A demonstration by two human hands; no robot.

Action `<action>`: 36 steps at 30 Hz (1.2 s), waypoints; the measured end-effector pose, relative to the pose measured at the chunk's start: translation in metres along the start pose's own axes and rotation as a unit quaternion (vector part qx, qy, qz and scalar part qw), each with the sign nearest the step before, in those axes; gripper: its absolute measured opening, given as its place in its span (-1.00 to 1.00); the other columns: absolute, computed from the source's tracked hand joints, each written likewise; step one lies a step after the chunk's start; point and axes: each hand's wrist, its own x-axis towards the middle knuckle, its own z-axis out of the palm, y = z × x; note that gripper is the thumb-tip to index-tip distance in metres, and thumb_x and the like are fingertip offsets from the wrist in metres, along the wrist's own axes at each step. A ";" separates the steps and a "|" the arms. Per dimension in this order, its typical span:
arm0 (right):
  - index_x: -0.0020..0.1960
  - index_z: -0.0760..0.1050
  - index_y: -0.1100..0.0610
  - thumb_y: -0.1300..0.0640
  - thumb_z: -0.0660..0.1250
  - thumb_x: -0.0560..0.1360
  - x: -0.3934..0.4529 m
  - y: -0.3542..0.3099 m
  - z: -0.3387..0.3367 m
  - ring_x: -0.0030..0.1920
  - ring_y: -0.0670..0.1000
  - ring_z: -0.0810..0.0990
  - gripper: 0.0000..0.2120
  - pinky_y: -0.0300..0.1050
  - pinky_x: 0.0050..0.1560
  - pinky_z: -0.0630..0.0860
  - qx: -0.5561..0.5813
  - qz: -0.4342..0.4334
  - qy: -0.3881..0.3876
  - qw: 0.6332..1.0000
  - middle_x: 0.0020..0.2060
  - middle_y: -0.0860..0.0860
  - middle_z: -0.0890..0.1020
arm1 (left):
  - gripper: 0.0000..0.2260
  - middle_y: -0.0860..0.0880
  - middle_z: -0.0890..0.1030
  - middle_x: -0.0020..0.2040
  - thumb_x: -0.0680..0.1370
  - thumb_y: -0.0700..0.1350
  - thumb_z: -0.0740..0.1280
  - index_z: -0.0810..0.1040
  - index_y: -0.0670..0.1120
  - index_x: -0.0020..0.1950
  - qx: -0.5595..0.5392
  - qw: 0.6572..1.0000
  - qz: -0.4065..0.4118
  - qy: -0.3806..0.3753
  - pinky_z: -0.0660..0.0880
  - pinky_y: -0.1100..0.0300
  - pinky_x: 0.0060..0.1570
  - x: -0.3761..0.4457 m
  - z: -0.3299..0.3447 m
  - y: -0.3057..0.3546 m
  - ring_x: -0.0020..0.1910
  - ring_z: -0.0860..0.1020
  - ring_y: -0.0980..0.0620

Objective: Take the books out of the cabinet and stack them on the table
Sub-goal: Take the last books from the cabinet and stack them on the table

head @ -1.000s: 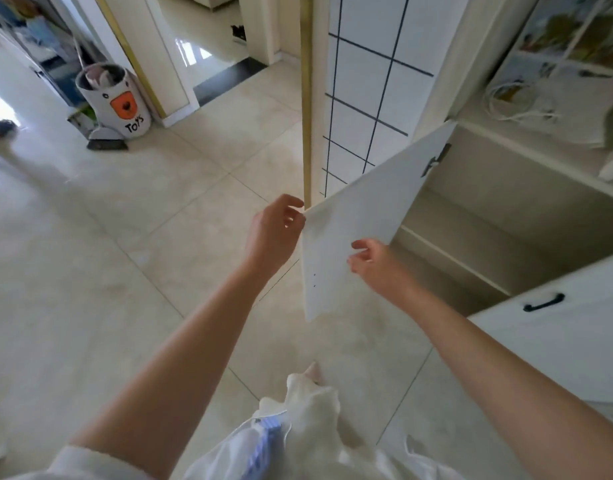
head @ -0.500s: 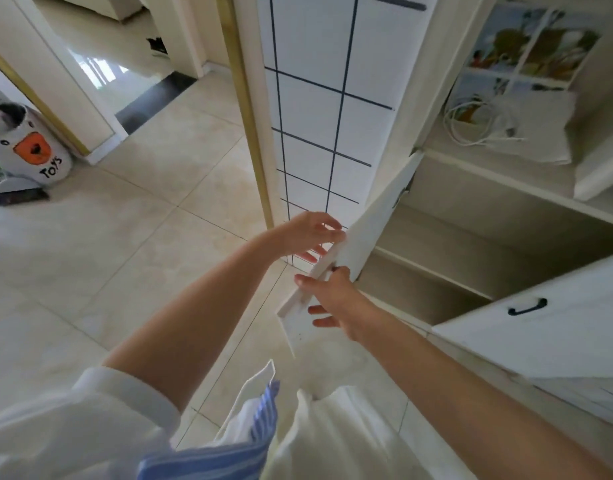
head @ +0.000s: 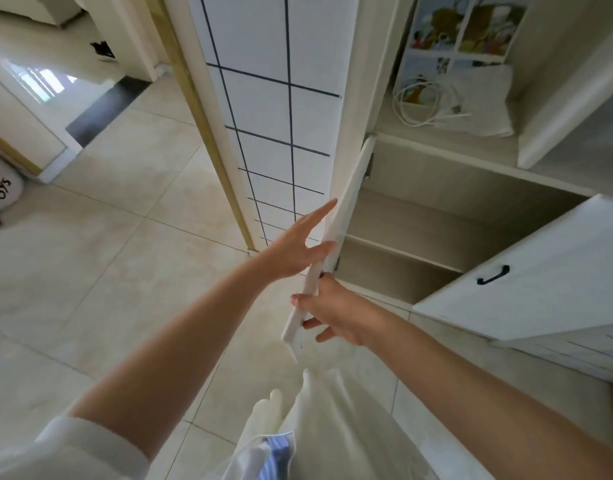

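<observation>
The tiled floor [head: 101, 282] fills the left half of my view, pale and glossy. Rising from it is a white wall panel [head: 274, 109] crossed by dark grid lines, with a gold strip [head: 201, 126] down its left edge. Right of the panel stands the cabinet [head: 436, 202], both its lower doors swung out. Its two lower shelves show only bare board from here, and I cannot see any books on them. On the open shelf above, a picture book [head: 464, 26] leans upright against the back, with a coiled white cable [head: 422, 105] and a pale cloth bag [head: 481, 102] lying in front of it, the cable partly on the bag.

The right door [head: 526, 289] hangs open toward me, its black handle [head: 493, 275] facing up. The left door [head: 336, 244] shows nearly edge-on, running from its hinge at the cabinet's left wall down toward my hands.

My left hand [head: 294, 251] is spread flat with straight fingers against the outer face of that door, thumb at its edge. My right hand [head: 336, 313] grips the door's lower free edge, thumb on the near side and fingers curled behind it.

At the far left edge of the floor sits a white toy bin [head: 0, 192] marked TOYS.
</observation>
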 end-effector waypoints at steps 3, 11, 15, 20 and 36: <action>0.40 0.11 0.02 -0.02 0.25 0.55 -0.017 0.016 -0.023 0.08 0.07 0.60 -0.49 0.19 0.09 0.56 -0.044 0.001 -0.013 0.999 0.15 0.04 0.53 | -0.47 0.11 0.12 0.59 0.59 0.02 0.31 0.22 0.23 0.52 0.065 0.996 0.036 0.041 0.44 -0.03 0.33 -0.001 0.023 0.014 0.43 0.37 0.01; 0.46 0.15 0.00 0.03 0.18 0.59 -0.070 0.079 -0.119 0.08 0.03 0.52 -0.53 -0.05 0.04 0.48 -0.158 -0.046 0.036 0.986 0.23 0.06 0.50 | -0.72 -0.06 0.33 0.51 0.63 -0.05 0.25 0.59 -0.10 0.28 0.177 0.972 0.113 0.102 0.20 0.04 0.48 0.018 0.107 0.074 0.57 0.11 -0.03; 0.42 0.22 0.09 0.09 0.10 0.62 -0.084 0.116 -0.174 0.23 0.17 0.48 -0.62 0.03 0.19 0.42 -0.222 -0.088 0.116 0.964 0.24 0.15 0.50 | -0.60 -0.02 0.19 0.58 0.65 0.09 0.12 0.41 0.01 0.45 0.252 0.960 0.080 0.093 0.07 0.03 0.51 0.041 0.147 0.098 0.59 -0.01 -0.02; 0.40 0.19 0.11 0.25 0.07 0.60 -0.083 0.145 -0.243 0.04 0.20 0.57 -0.63 -0.06 -0.12 0.41 -0.325 -0.152 0.224 0.906 0.04 0.18 0.56 | -0.55 -0.02 0.16 0.59 0.67 0.13 0.02 0.20 0.07 0.55 0.355 0.927 0.034 0.116 0.04 -0.03 0.54 0.086 0.183 0.125 0.59 -0.01 -0.08; 0.53 -0.20 0.23 0.12 0.20 0.50 -0.015 0.171 -0.367 0.52 0.27 -0.03 -0.23 0.30 0.47 -0.03 -0.553 -0.202 0.419 0.692 0.53 0.24 0.04 | -0.53 -0.08 0.31 0.52 0.62 -0.09 0.23 0.25 -0.08 0.52 0.435 0.874 0.050 0.209 0.23 -0.11 0.47 0.190 0.220 0.131 0.54 0.19 -0.15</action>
